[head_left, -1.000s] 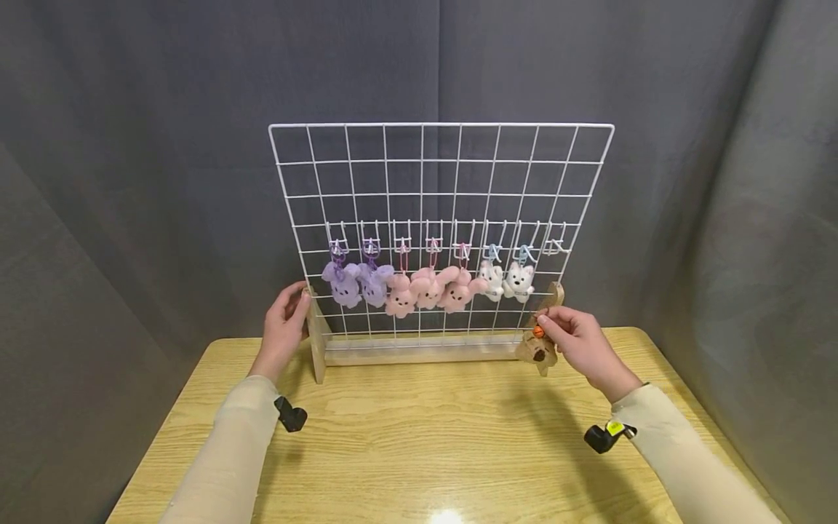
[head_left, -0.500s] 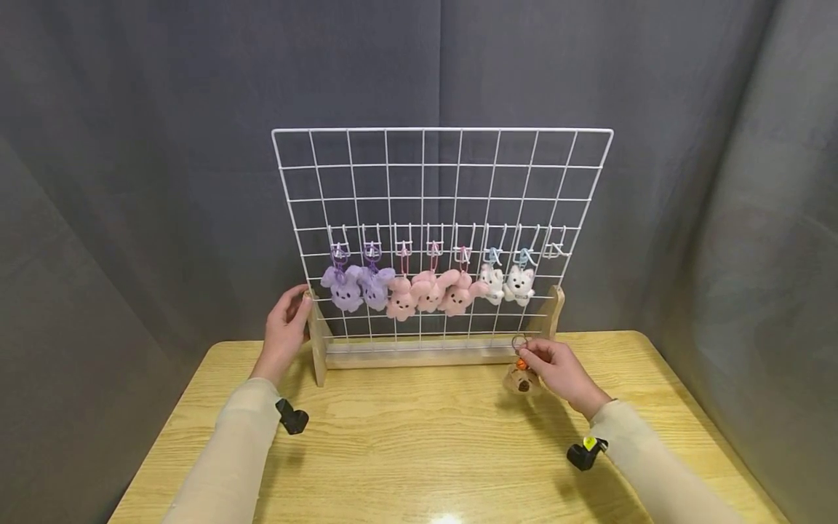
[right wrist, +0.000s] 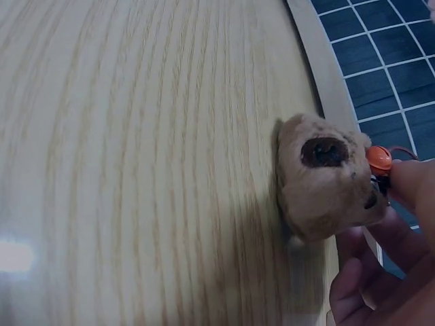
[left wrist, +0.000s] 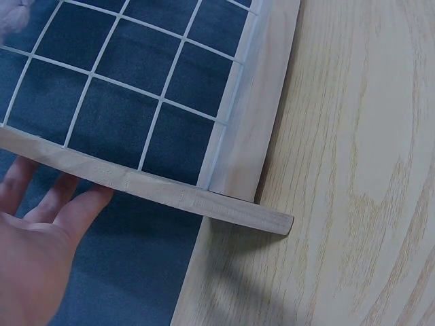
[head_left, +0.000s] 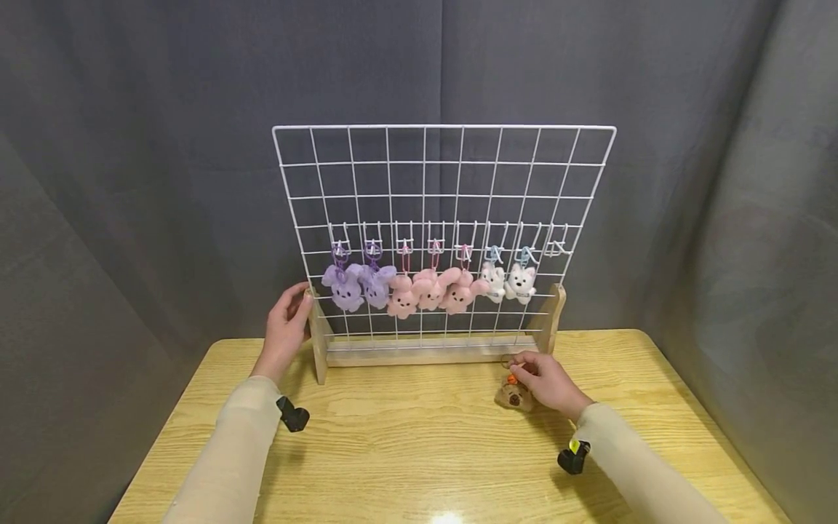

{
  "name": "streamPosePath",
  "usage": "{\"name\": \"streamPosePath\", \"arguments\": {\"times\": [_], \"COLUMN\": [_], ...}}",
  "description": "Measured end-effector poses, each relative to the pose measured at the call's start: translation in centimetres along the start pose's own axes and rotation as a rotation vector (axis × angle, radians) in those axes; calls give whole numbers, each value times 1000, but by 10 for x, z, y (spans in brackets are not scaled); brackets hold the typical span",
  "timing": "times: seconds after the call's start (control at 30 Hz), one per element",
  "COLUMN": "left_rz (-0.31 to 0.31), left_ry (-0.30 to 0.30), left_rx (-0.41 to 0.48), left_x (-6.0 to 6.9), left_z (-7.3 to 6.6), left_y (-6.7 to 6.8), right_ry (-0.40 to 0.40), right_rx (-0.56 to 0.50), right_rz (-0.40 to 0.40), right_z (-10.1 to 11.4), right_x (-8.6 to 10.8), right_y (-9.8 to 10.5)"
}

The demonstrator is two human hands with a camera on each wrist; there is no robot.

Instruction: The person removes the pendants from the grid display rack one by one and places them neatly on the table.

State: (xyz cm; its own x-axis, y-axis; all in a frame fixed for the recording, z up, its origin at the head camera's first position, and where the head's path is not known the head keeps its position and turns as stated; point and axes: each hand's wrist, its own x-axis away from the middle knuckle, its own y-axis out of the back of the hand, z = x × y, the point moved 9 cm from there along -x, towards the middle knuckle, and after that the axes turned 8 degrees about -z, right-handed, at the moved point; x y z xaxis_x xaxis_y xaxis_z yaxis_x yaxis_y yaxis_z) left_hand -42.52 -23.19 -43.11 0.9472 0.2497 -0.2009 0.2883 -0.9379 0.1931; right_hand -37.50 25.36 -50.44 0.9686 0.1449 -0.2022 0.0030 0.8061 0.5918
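Note:
My right hand [head_left: 546, 382] pinches a brown plush animal keychain [head_left: 513, 397] near its orange bell [right wrist: 379, 159] and ring. The plush has a dark nose and hangs low at the table in front of the rack's right foot; the right wrist view shows it close to the wooden bar. My left hand [head_left: 286, 324] holds the left wooden side [left wrist: 143, 182] of the white wire grid rack [head_left: 432, 196], some fingertips hidden behind it. Purple plush keychains [head_left: 345, 289], pink plush keychains [head_left: 430, 289] and white plush keychains [head_left: 521, 282] hang from the rack's hooks.
At the row's right end a white hook [head_left: 555, 249] holds no keychain. The rack stands at the back of the wood-grain table [head_left: 393, 437]. A dark grey curtain [head_left: 164, 182] hangs behind and at both sides.
My right hand has carried the brown plush keychain down and to the left, from in front of the rack's right side to the table. The left hand stays at the rack's left side.

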Motion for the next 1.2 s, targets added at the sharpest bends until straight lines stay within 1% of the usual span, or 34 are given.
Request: {"name": "streamPosePath", "arguments": {"times": [0.23,0.43,0.47,0.67,0.83,0.93,1.1,1.2], "left_rz": [5,5,4,5,4,0,-10,-10], "left_ry": [5,3,3,5,6,-1,-7,-6], "left_rx": [8,-4,-3,4,4,-4,0,16], "left_x": [-1,-1,-1,0,1,0,1,2], "left_z": [0,0,0,1,2,2,0,-2], "left_y": [-1,-1,-1,-1,0,0,1,2], "right_ry": [41,125,149,191,151,130,141,128], "right_rx": [83,154,158,130,106,110,174,194], "right_rz": [9,30,38,88,113,110,63,24], "right_z": [-2,-1,0,4,4,5,7,9], "right_x": [-3,-4,-4,-5,-6,-7,-10,-11], "right_y": [-3,-7,-8,-13,-16,-15,-8,-3]}}
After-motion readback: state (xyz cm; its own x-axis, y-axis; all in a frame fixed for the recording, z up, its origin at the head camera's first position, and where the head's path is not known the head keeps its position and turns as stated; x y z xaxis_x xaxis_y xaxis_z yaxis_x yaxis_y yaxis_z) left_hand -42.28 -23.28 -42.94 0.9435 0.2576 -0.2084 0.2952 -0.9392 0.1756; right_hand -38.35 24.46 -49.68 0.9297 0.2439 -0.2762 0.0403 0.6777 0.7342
